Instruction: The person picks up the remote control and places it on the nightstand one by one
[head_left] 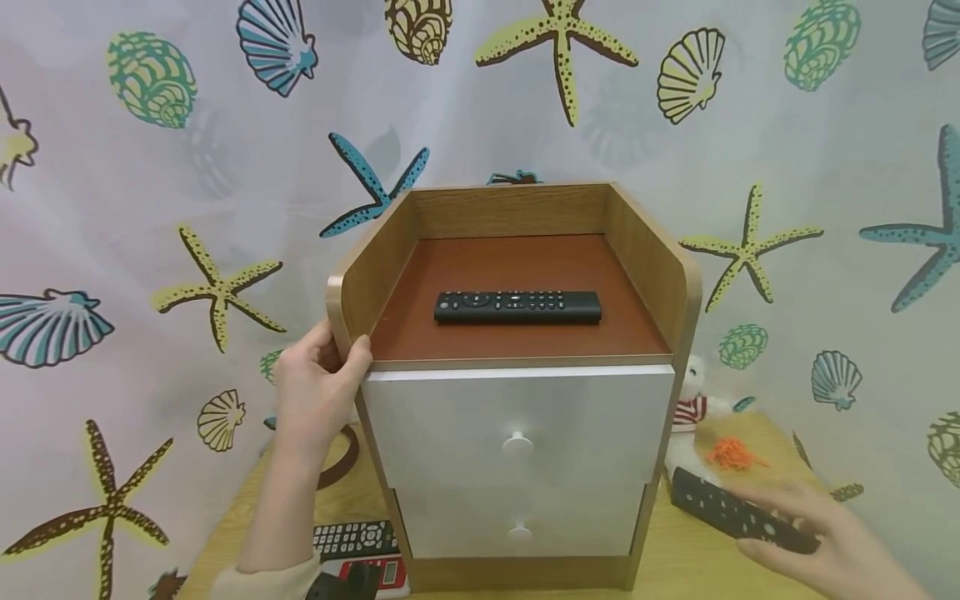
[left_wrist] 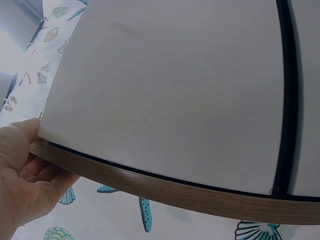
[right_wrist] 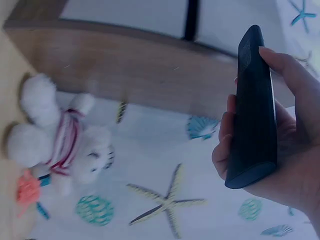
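My left hand [head_left: 318, 379] grips the front left edge of a small wooden cabinet [head_left: 693, 312] with white drawers, thumb at the front and fingers round the outer side. In the left wrist view the same hand [left_wrist: 30, 175] holds the wood edge beside a white drawer front [left_wrist: 165, 95]. A black remote control [head_left: 738, 512] is in my right hand [head_left: 840, 542], to the right of the cabinet. The right wrist view shows that remote from its plain side, with thumb and fingers round it. Another black remote [head_left: 517, 307] lies crosswise on the cabinet's brown top.
Right of the cabinet sit a white plush toy [right_wrist: 85, 140] in a striped top and an orange shredded bit [head_left: 735, 454]. At the left lie a third remote [head_left: 356, 539], a red and white calculator [head_left: 393, 575] and a brown ring [head_left: 341, 458]. A printed curtain [head_left: 480, 100] hangs behind.
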